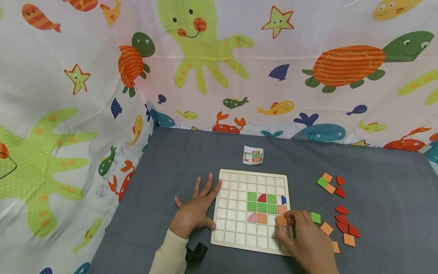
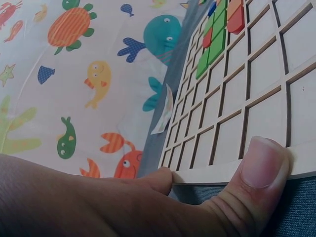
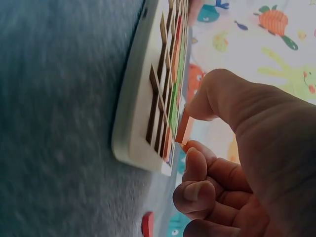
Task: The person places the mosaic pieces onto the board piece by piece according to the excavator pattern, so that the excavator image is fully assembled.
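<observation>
A wooden grid board (image 1: 236,237) lies on the grey cloth, with green, orange, red, pink and blue tiles in its right half. My right hand (image 1: 306,238) pinches an orange square tile (image 1: 282,220) between thumb and fingers over the board's right side. In the right wrist view the orange tile (image 3: 184,127) stands on edge between the fingertips, close above the board. At the board's left edge, my left hand (image 1: 196,211) rests with fingers spread. Its thumb (image 2: 261,165) touches the wooden rim in the left wrist view.
A small printed pattern card (image 1: 253,155) lies behind the board. Loose orange, green and red tiles are scattered to the right, among them a green square (image 1: 316,217) and a red piece (image 1: 354,231). A cloth with sea animals (image 1: 239,102) hangs behind and at left.
</observation>
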Demonstrator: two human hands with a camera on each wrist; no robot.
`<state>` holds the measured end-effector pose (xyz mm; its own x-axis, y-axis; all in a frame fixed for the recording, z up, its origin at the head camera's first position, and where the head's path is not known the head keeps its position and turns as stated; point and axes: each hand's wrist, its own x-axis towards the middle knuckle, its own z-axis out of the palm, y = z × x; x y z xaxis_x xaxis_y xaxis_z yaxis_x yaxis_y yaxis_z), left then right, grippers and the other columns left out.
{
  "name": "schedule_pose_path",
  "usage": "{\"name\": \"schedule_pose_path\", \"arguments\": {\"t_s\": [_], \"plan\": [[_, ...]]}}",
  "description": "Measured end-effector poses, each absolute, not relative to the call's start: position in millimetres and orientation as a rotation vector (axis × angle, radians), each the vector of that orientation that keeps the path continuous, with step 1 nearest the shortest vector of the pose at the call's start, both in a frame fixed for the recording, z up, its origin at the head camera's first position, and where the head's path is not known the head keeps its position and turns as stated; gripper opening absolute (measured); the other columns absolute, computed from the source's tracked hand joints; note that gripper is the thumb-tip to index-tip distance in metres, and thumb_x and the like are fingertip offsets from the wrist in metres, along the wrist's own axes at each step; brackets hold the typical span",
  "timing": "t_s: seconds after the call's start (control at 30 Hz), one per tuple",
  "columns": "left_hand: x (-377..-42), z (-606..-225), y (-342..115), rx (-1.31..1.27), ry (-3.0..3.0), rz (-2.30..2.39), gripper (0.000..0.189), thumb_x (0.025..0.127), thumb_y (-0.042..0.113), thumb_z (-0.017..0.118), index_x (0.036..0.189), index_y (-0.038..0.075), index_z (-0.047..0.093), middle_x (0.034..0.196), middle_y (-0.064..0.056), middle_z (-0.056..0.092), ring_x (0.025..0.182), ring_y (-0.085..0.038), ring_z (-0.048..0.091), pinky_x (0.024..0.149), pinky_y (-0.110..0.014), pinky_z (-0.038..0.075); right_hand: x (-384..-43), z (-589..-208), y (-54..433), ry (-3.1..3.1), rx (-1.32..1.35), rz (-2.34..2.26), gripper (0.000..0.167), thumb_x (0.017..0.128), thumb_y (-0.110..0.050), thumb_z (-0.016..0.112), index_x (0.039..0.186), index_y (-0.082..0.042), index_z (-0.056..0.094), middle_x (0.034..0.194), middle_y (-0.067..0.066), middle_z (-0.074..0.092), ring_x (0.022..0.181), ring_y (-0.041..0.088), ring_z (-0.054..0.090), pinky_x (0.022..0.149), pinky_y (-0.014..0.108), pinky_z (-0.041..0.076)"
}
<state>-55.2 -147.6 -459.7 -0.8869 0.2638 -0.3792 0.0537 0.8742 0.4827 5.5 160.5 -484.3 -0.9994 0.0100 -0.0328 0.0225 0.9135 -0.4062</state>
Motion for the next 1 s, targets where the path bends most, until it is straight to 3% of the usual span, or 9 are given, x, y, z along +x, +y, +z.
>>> {"name": "schedule_pose_path", "arguments": {"t_s": [0.6,1.0], "plan": [[-54.8,-460.8,-148.5,0.231,2.6,0.652,0.136,0.062,0.021,0.103,0.171,0.029,0.022,0.179,-0.001,0.004,0.164,-0.038,-0.004,0.097,-0.098,-0.003,4.7,-487.3,138.5,2.98,0.041,-0.613,0.033,0.089,-0.037,0.077,0.109,-0.011,0.074,0.091,0.0,0.057,0.058,0.014,0.049,0.049,0.033,0.043],[-56.4,-463.7,-148.7,0.228,2.609,0.641,0.137,0.062,0.022,0.103,0.171,0.03,0.021,0.179,0.0,0.003,0.164,-0.037,-0.004,0.097,-0.098,-0.002,1.8,-487.1,135.7,2.96,0.064,-0.57,0.041,0.09,-0.041,0.08,0.113,-0.007,0.075,0.091,0.003,0.059,0.059,0.015,0.048,0.048,0.034,0.043]]}}
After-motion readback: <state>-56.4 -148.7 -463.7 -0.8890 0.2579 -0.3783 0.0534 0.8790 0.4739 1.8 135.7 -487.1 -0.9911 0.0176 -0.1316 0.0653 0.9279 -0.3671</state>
